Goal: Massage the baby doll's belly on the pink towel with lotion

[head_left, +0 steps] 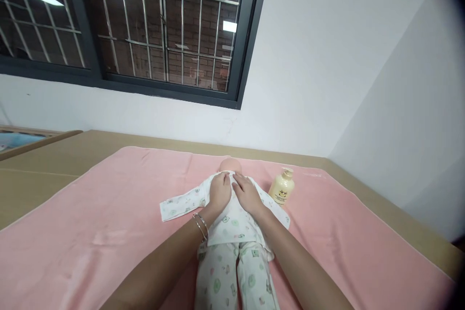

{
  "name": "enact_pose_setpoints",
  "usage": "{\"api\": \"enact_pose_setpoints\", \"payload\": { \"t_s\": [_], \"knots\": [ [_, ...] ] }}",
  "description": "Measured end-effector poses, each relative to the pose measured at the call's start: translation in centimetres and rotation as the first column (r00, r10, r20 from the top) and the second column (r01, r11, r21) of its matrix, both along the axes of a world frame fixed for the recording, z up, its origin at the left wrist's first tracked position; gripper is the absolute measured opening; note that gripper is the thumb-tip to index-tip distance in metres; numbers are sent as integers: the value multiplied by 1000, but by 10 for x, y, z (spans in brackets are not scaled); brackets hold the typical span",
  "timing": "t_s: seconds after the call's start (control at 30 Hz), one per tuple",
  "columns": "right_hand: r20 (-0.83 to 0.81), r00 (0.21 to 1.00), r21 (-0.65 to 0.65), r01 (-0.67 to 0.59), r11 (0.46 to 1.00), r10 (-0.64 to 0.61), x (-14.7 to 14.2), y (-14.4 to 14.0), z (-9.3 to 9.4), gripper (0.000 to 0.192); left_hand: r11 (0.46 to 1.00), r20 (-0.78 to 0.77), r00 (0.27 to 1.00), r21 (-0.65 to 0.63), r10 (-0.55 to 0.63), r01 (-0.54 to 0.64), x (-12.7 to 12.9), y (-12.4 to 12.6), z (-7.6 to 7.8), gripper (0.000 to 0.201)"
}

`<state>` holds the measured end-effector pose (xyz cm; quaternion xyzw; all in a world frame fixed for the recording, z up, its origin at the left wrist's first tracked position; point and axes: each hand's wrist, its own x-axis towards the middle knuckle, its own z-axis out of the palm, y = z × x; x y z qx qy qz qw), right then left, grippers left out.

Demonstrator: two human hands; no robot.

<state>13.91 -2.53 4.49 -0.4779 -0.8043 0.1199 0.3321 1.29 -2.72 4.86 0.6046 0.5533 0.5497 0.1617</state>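
Baby doll [232, 223] lies face-up mid pink towel [109, 232], head toward the wall, in a white printed top & trousers. Both hands lie flat on its chest, side by side — left hand [219, 191] w/ bangles at the wrist, right hand [247, 194] just beside it, fingers spread, gripping nothing. Cream lotion bottle [281, 186] stands near the doll's shoulder, right side.

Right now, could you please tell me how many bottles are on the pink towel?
1: a cream bottle stands on the pink towel, just right of the doll. None other shows.
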Motion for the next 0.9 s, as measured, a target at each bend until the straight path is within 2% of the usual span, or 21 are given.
{"api": "enact_pose_setpoints", "payload": {
  "t_s": [0.2,0.4,0.53,0.6,0.67,0.77,0.83,0.9],
  "knots": [
    [74,996,35,38,999,-40,-1,2,-4,45,999,-9,1000,39,-6,6,-1,-4,-7,28],
    [64,996,39,63,997,-65,-2,-4,-4,46,996,129,990,71,-57,48,-3,-9,-10,26],
    [128,987,35,95,995,-98,-7,-23,-5,51,996,197,979,78,-49,34,-2,-13,-11,27],
    [166,986,57,21,998,-30,-9,-31,-2,51,996,223,974,81,-48,31,-2,-13,-12,29],
    [191,977,69,-109,992,94,-8,-31,3,51,996,234,971,80,-50,32,-2,-14,-13,29],
    [168,959,36,-236,971,227,2,-14,7,48,995,220,973,85,-66,49,-2,-14,-13,30],
    [112,973,-6,-204,979,204,11,0,6,45,994,200,978,99,-64,45,-1,-15,-12,30],
    [78,991,-26,-109,994,111,17,7,2,47,993,176,983,113,-49,29,-1,-16,-12,29]
  ]
}}
